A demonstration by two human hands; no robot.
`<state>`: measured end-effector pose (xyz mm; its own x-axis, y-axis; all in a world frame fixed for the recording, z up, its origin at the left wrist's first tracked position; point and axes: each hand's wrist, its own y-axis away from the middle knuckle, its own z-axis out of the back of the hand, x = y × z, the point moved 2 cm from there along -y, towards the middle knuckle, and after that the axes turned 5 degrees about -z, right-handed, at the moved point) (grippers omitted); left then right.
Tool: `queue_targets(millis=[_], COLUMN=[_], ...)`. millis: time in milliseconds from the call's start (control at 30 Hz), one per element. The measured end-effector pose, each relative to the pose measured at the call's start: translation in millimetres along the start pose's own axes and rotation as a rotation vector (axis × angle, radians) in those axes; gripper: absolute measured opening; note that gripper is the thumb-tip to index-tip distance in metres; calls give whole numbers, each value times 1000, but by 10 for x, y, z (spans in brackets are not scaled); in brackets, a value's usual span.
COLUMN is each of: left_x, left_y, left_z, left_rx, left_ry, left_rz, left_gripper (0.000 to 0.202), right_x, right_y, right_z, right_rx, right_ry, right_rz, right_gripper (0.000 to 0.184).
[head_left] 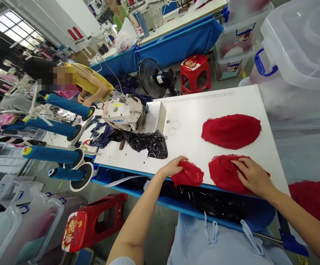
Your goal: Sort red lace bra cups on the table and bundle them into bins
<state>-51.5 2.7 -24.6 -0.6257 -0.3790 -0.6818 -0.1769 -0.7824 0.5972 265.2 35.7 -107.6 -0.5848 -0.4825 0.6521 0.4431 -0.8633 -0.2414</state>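
Note:
My left hand (173, 167) is closed on a small red lace piece (189, 175) at the near edge of the white table (198, 110). My right hand (252, 175) lies with fingers spread flat on a stack of red lace pieces (223, 171) beside it. A second stack of red lace (231, 130) lies farther back on the table, untouched.
A white sewing machine (126, 114) with black shiny fabric (148, 141) stands at the table's left end. Blue thread cones (52, 154) stick out at left. Clear plastic bins (300, 55), red stools (194, 71), a fan (148, 77) and other people surround the table.

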Motion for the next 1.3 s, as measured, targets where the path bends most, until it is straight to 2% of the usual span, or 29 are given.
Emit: queue_targets(millis=[133, 233, 333, 433, 567, 700, 800, 933, 1067, 1133, 1200, 1300], left_x=[-9, -119, -225, -261, -236, -214, -266, -530, -979, -1222, -1458, -1768], left_y=[-81, -119, -200, -281, -325, -284, -182, 26, 136, 110, 46, -79], left_z=[4, -77, -220, -321, -323, -302, -358, -507, -587, -637, -730, -952], left_rx=[-89, -119, -93, -46, 1, 41, 84, 160, 103, 146, 222, 282], left_ry=[-231, -418, -556, -632, -647, -560, -425, -231, 88, 217, 216, 104], left_rz=[37, 22, -26, -57, -71, -96, -145, -279, -466, -534, -555, -531], left_gripper=[41, 38, 35, 23, 10, 13, 20, 16, 14, 15, 16, 17], right_x=[338, 676, 854, 821, 671, 661, 720, 755, 761, 756, 750, 684], right_y=[71, 100, 84, 49, 32, 43, 36, 38, 103, 156, 218, 359], right_z=[-8, -85, -191, -309, -477, -595, -571, -316, 132, 376, 611, 948], right_rx=[-113, -90, -51, -4, 46, 77, 117, 164, 226, 244, 258, 227], right_ry=[-133, -274, -375, -413, -385, -385, -474, -692, -949, -1144, -1304, -1214], right_rz=[-69, -83, -124, -189, -300, -403, -443, -536, -623, -699, -723, -704], right_gripper=[29, 24, 25, 31, 29, 28, 27, 33, 36, 41, 46, 44])
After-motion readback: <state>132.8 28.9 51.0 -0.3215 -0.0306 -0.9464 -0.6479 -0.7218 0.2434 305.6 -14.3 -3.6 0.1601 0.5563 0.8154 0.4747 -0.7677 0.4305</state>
